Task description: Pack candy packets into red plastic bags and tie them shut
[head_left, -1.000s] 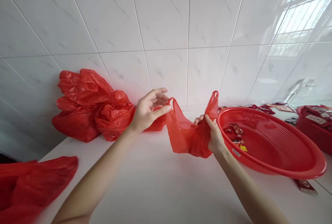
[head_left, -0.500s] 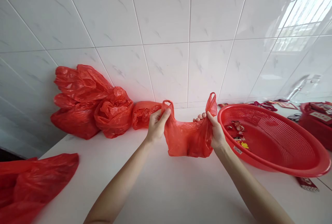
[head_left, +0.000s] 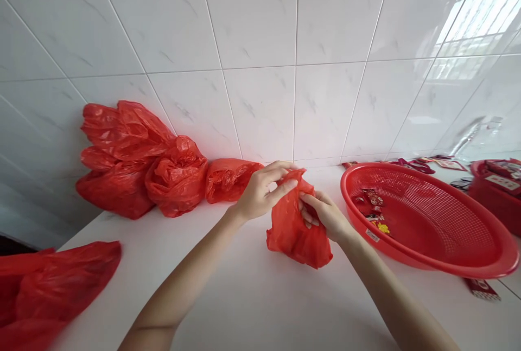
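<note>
A small red plastic bag (head_left: 291,226) hangs between my hands above the white table, its top bunched together and its lower part bulging slightly. At the upper left of the bag, my left hand (head_left: 264,191) has thumb and fingertips closing around the gathered top. My right hand (head_left: 323,212) is closed on the bag's right side, with its fingers pressed into the plastic. What the bag contains is hidden. To the right of my right hand stands a large red plastic basket (head_left: 468,215) with small wrapped pieces (head_left: 372,202) at its left end.
Several tied red bags (head_left: 177,177) are piled against the tiled wall (head_left: 260,101) at the left. Another red bag (head_left: 61,286) lies at the near left corner. Beyond the basket are a red container (head_left: 499,193), a clear bottle (head_left: 480,136) and small dark-red packets (head_left: 413,165).
The bag was spread wide by its two handles; now its top is gathered and it is turned and tilted. My left hand has moved right, and my right hand slightly left and lower.
</note>
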`<state>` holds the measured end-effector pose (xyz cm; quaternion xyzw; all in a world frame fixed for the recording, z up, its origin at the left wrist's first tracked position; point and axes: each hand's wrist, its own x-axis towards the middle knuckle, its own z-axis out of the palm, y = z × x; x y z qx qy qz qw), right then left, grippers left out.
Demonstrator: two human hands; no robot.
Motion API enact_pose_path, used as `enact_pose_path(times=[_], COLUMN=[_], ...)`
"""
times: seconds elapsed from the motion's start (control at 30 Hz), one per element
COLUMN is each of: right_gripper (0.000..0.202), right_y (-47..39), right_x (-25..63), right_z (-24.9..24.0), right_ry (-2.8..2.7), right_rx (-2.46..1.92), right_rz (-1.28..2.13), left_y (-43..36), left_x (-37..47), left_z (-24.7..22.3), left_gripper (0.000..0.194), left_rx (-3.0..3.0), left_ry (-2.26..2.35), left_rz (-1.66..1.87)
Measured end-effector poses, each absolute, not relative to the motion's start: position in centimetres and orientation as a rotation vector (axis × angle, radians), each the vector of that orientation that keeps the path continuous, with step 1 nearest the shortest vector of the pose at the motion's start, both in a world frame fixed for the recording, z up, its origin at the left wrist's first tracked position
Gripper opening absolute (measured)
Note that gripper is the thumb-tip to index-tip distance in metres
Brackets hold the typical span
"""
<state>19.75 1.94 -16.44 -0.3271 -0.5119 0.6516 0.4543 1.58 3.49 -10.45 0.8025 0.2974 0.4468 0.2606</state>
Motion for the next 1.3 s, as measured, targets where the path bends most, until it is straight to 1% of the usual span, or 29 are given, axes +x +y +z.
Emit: enact_pose_path(times=[0.07,0.17,0.23,0.3,0.37,0.43,0.47,0.53,0.57,0.63,0.77,0.93,1.1,1.2,1.3], right_gripper=[0.040,0.040,0.035,0.025,0.016,0.009,0.009,0.016,0.018,0.019,0.020,0.020,0.022,0.022,0.021], right_y=[1.7,1.5,1.3,1.2,1.2,1.2,1.2,1.3,1.3,1.2,1.1,1.3,1.6,1.7,1.6], right_x=[19.7,19.9,20.1,20.3,20.3,20.2,20.1,20.0,19.9,19.8,19.8,20.1,20.2,20.2,20.4], right_z=[-16.2,-15.7,-15.3,-15.2,-15.3,-15.6,-15.7,-15.9,-16.0,-16.0,-15.7,-15.7,-16.0,-16.1,-15.9], right_ry=[-1.374,-1.497,-1.576,-1.656,-1.728,-1.776,-1.787,-1.791,-1.785,-1.782,-1.806,-1.784,-1.773,-1.730,-1.629], right_rx=[-0.821,-0.830,-0.834,-0.836,-0.869,-0.930,-0.959,-0.990,-0.998,-1.014,-1.065,-1.065,-0.932,-0.924,-0.921], right_rz=[1.620,1.570,1.505,1.413,1.260,1.042,0.928,0.740,0.678,0.626,0.702,0.814,0.943,0.991,1.121], left_y=[3.6,3.8,4.1,4.3,4.5,4.8,4.9,5.1,5.1,5.2,5.3,5.3,5.5,5.6,5.4], left_x=[1.8,1.9,1.9,1.8,1.7,1.6,1.5,1.5,1.6,1.6,1.9,2.1,2.0,1.8,1.6], left_z=[-9.7,-9.3,-9.3,-9.6,-9.8,-10.0,-10.1,-10.2,-10.3,-10.4,-10.7,-11.1,-11.6,-11.7,-11.4], left_gripper=[0.025,0.032,0.029,0.026,0.030,0.028,0.034,0.049,0.053,0.051,0.037,0.031,0.032,0.033,0.034], left_rx=[2.363,2.462,2.406,2.286,2.169,2.119,2.110,2.080,2.046,1.947,1.708,1.522,1.423,1.474,1.577], left_ry=[0.820,1.003,1.128,1.207,1.229,1.171,1.130,1.063,1.043,1.028,1.018,1.009,1.009,1.012,0.967], left_rz=[1.077,0.867,0.790,0.750,0.697,0.633,0.600,0.525,0.482,0.386,0.257,0.359,0.303,0.334,0.395])
